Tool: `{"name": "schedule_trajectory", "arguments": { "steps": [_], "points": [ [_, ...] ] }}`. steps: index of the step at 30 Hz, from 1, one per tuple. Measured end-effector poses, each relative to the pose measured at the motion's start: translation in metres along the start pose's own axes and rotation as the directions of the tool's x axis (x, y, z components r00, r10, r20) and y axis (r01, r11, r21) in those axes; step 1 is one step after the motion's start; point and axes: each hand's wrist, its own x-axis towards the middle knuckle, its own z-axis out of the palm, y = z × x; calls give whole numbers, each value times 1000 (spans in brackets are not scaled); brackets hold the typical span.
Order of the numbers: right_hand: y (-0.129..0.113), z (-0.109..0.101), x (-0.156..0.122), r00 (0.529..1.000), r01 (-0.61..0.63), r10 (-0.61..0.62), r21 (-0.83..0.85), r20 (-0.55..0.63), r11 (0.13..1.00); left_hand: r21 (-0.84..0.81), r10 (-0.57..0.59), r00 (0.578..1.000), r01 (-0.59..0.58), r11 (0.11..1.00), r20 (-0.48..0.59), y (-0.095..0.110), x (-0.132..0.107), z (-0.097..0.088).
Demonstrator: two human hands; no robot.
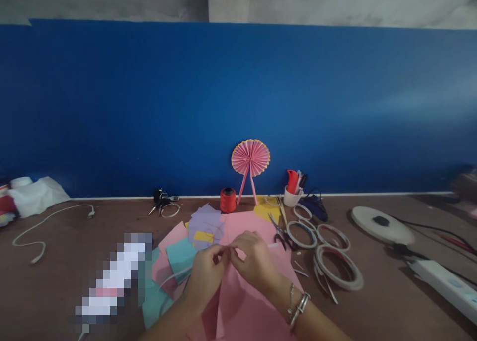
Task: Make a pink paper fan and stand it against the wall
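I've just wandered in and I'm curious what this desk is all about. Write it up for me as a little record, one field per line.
Hands: left hand and right hand, meeting over pink paper
Grip: both pinched; anything between is too small to tell
Right wrist: bracelets
Left of hands: purple paper, teal paper
Right of hands: black-handled scissors, pale ring-shaped rolls
At the back: pleated pink fan, upright between red spool and white cup of pens

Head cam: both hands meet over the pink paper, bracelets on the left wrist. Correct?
One slip: the bracelets are on the right wrist, not the left, as the head view shows. The rest holds: the left hand and right hand meet over the pink paper.
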Motion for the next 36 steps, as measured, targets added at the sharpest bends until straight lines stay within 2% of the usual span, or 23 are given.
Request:
{"name": "schedule_trajectory", "arguments": {
  "steps": [8,10,12,14,16,17,20,21,24,25,26,27,28,30,31,32,34,36],
  "points": [
    [-2,5,0,989,-139,146,193,-27,971,-3,-6,1000,6,1000,-8,3,0,0],
    [3,5,3,971,-223,237,243,-32,944,-28,-28,999,27,999,-20,0,2,0],
    [15,-2,9,931,-329,363,338,-42,882,-38,-65,997,64,997,-43,-4,5,-2],
    [36,-17,15,857,-406,504,467,-103,786,-16,-99,993,98,995,-63,-8,10,-5],
    [63,-39,19,700,-427,689,664,-187,614,32,-115,991,117,993,-73,-12,15,-10],
    [78,-52,20,623,-370,752,765,-217,528,54,-120,990,124,991,-73,-13,16,-12],
    [114,-89,15,524,-271,784,809,-332,523,134,-146,987,154,979,-65,-14,19,-19],
    [122,-98,12,468,-215,789,814,-399,539,162,-156,986,164,973,-61,-13,19,-21],
    [133,-115,6,340,-135,785,800,-517,585,239,-183,982,186,953,-36,-10,17,-24],
    [134,-116,6,319,-139,784,792,-533,595,257,-188,982,188,948,-24,-8,16,-24],
    [134,-115,6,322,-165,776,775,-542,610,272,-192,981,187,944,-6,-6,15,-25],
    [134,-113,7,359,-221,754,735,-550,642,288,-197,980,184,940,19,-4,14,-26],
    [135,-109,8,427,-299,721,668,-545,682,305,-204,978,180,935,51,-1,13,-27],
    [137,-100,9,597,-439,647,482,-473,758,347,-227,968,178,921,106,3,11,-29],
    [139,-95,9,670,-478,616,394,-416,785,370,-241,963,181,911,123,5,10,-30],
    [141,-91,9,720,-500,594,325,-358,803,388,-252,959,184,903,131,6,8,-32],
    [145,-83,8,786,-516,566,241,-248,822,403,-260,957,188,896,131,8,5,-34],
    [146,-77,6,833,-519,537,147,-137,842,400,-265,954,190,897,140,9,1,-36]
  ]
}}
